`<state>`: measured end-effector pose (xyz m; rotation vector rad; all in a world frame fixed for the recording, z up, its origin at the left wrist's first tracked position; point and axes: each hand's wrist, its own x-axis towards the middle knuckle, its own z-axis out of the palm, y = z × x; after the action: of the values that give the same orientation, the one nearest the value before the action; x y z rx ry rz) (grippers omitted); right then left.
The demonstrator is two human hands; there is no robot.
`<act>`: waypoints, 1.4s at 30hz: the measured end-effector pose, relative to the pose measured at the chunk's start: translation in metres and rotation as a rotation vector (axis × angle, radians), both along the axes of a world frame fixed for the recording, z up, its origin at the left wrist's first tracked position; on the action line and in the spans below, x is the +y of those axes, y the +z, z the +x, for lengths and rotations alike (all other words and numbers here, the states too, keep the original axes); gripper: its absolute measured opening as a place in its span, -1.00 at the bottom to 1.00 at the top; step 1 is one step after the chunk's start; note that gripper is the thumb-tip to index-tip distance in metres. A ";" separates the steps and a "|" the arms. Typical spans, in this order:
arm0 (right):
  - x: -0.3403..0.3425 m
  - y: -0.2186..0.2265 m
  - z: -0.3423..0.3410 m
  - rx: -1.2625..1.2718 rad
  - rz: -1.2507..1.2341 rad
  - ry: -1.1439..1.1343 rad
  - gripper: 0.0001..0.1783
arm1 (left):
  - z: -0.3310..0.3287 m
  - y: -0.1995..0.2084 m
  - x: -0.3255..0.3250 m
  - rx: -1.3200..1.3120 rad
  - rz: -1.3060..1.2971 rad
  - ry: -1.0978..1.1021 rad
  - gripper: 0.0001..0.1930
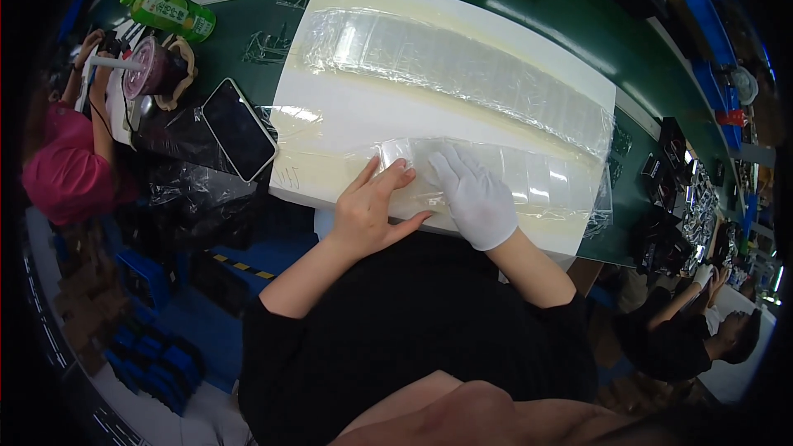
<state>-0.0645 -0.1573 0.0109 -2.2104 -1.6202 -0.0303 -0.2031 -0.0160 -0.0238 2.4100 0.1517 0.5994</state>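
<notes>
A white board (330, 107) lies on the green table in front of me, carrying two long rows of clear plastic film pieces. The farther row (446, 66) runs along the board's far side under wrinkled clear wrap. On the nearer row (537, 177) both my hands rest. My bare left hand (363, 211) touches the left end of that row with its fingertips, thumb stretched out toward the right. Just beside it, my right hand (479, 202), in a white glove, lies palm down on the film with its fingers extended. Neither hand visibly grips anything; the palms are hidden.
Left of the board lie a phone (239, 130), a purple drink cup (149, 68) with a straw and a green-capped bottle (171, 12). Black plastic bags (202, 198) sit below. Dark parts (661, 173) crowd the right side. Other people (702, 330) work at both sides.
</notes>
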 end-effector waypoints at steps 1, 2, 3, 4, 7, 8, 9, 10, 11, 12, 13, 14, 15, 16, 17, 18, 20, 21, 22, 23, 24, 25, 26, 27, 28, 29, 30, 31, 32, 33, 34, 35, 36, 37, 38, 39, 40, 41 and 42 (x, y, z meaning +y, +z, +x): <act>0.000 0.000 0.001 -0.008 0.007 -0.005 -0.48 | 0.000 -0.001 -0.002 -0.003 -0.006 0.011 -0.25; 0.000 0.000 0.002 -0.016 0.014 -0.011 -0.48 | 0.001 -0.001 -0.003 -0.003 -0.005 0.012 -0.25; 0.000 0.000 0.002 -0.025 0.020 -0.016 -0.48 | 0.003 0.000 -0.005 -0.032 -0.002 0.020 -0.26; 0.001 -0.001 0.002 -0.026 0.021 -0.016 -0.48 | 0.004 0.000 -0.006 -0.060 0.001 0.027 -0.26; -0.001 -0.006 0.003 -0.041 0.050 -0.019 -0.48 | 0.003 -0.001 -0.006 -0.085 -0.012 0.036 -0.28; -0.001 -0.005 0.002 -0.045 0.050 -0.018 -0.48 | 0.001 -0.002 -0.005 -0.078 -0.028 0.038 -0.30; 0.001 -0.003 0.001 -0.057 0.013 -0.039 -0.49 | 0.001 -0.003 -0.005 -0.071 -0.043 0.039 -0.31; 0.002 0.000 0.000 -0.069 -0.023 -0.060 -0.49 | 0.001 -0.003 -0.006 -0.075 -0.041 0.040 -0.31; 0.003 0.001 -0.001 -0.082 -0.059 -0.081 -0.50 | 0.002 -0.004 -0.008 -0.072 -0.045 0.060 -0.33; 0.004 0.002 -0.001 -0.087 -0.056 -0.081 -0.50 | 0.004 -0.005 -0.009 -0.068 -0.049 0.080 -0.36; 0.006 0.003 0.001 -0.057 -0.062 -0.082 -0.50 | 0.005 -0.004 -0.011 -0.065 -0.051 0.100 -0.38; 0.007 0.003 0.002 -0.027 -0.067 -0.082 -0.51 | 0.006 -0.002 -0.014 -0.071 -0.047 0.101 -0.38; 0.009 0.004 0.003 0.003 -0.070 -0.082 -0.51 | 0.008 0.001 -0.017 -0.051 -0.035 0.140 -0.39; 0.009 0.006 0.004 -0.002 -0.065 -0.081 -0.51 | 0.010 0.005 -0.022 -0.030 -0.022 0.179 -0.41; 0.009 0.007 0.004 0.006 -0.094 -0.085 -0.52 | 0.010 0.007 -0.024 -0.010 -0.010 0.217 -0.42; 0.010 0.009 0.005 0.013 -0.123 -0.089 -0.52 | 0.011 0.008 -0.023 -0.018 -0.005 0.219 -0.42; 0.010 0.012 0.006 0.013 -0.144 -0.092 -0.53 | 0.013 0.009 -0.021 -0.019 -0.068 0.226 -0.45; 0.011 0.012 0.006 0.026 -0.139 -0.083 -0.54 | 0.013 0.010 -0.020 -0.019 -0.100 0.228 -0.47; 0.011 0.013 0.006 0.039 -0.133 -0.074 -0.55 | 0.014 0.011 -0.020 -0.027 -0.094 0.229 -0.47; 0.011 0.014 0.006 0.051 -0.128 -0.064 -0.55 | 0.016 0.013 -0.019 -0.024 -0.143 0.245 -0.50; 0.011 0.016 0.006 0.045 -0.121 -0.064 -0.55 | 0.018 0.015 -0.019 -0.022 -0.193 0.260 -0.52; 0.011 0.019 0.006 0.059 -0.107 -0.052 -0.57 | 0.019 0.017 -0.018 -0.019 -0.243 0.275 -0.55; 0.011 0.021 0.007 0.074 -0.092 -0.040 -0.58 | 0.018 0.019 -0.016 -0.026 -0.236 0.275 -0.55; 0.012 0.022 0.009 0.089 -0.078 -0.028 -0.59 | 0.015 0.021 -0.012 0.015 -0.196 0.226 -0.59; 0.011 0.024 0.010 0.084 -0.073 -0.030 -0.59 | 0.011 0.023 -0.007 0.056 -0.156 0.175 -0.63; 0.010 0.026 0.012 0.081 -0.091 0.012 -0.61 | 0.007 0.024 -0.001 0.099 -0.117 0.125 -0.68; 0.009 0.027 0.015 0.080 -0.111 0.053 -0.62 | 0.005 0.023 0.008 0.095 -0.114 0.122 -0.68; 0.009 0.028 0.016 0.080 -0.131 0.100 -0.63 | 0.001 0.021 0.020 0.044 0.039 0.026 -0.71; 0.007 0.024 0.017 0.079 -0.130 0.102 -0.63 | -0.001 0.018 0.031 -0.005 0.191 -0.071 -0.74; 0.004 0.015 0.016 -0.033 -0.094 0.147 -0.64 | -0.003 0.017 0.036 -0.052 0.341 -0.172 -0.77; 0.001 0.006 0.014 -0.143 -0.058 0.191 -0.66 | -0.004 0.017 0.037 -0.048 0.341 -0.173 -0.77; -0.001 0.001 0.012 -0.252 -0.022 0.236 -0.67 | -0.005 0.018 0.037 0.014 0.355 -0.190 -0.79; -0.001 0.004 0.008 -0.246 -0.022 0.239 -0.67 | -0.006 0.018 0.038 0.078 0.368 -0.201 -0.80; 0.001 0.012 0.002 -0.146 -0.059 0.215 -0.69 | -0.009 0.018 0.039 0.144 0.380 -0.213 -0.80; 0.003 0.021 -0.003 -0.048 -0.095 0.184 -0.71 | -0.007 0.023 0.039 0.146 0.380 -0.217 -0.80; 0.006 0.024 -0.007 0.049 -0.131 0.154 -0.73 | -0.005 0.032 0.036 0.254 0.337 -0.211 -0.80; 0.011 0.023 -0.010 0.053 -0.130 0.154 -0.73 | -0.002 0.040 0.033 0.362 0.292 -0.202 -0.79; 0.017 0.022 -0.011 0.040 -0.174 0.128 -0.76 | 0.001 0.045 0.031 0.467 0.251 -0.190 -0.79; 0.022 0.019 -0.011 0.027 -0.218 0.103 -0.79 | 0.001 0.045 0.028 0.469 0.254 -0.186 -0.79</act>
<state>-0.0754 -0.1348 0.0302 -2.2688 -1.7951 0.2140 -0.2017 0.0118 0.0210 2.7363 0.0479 -0.0427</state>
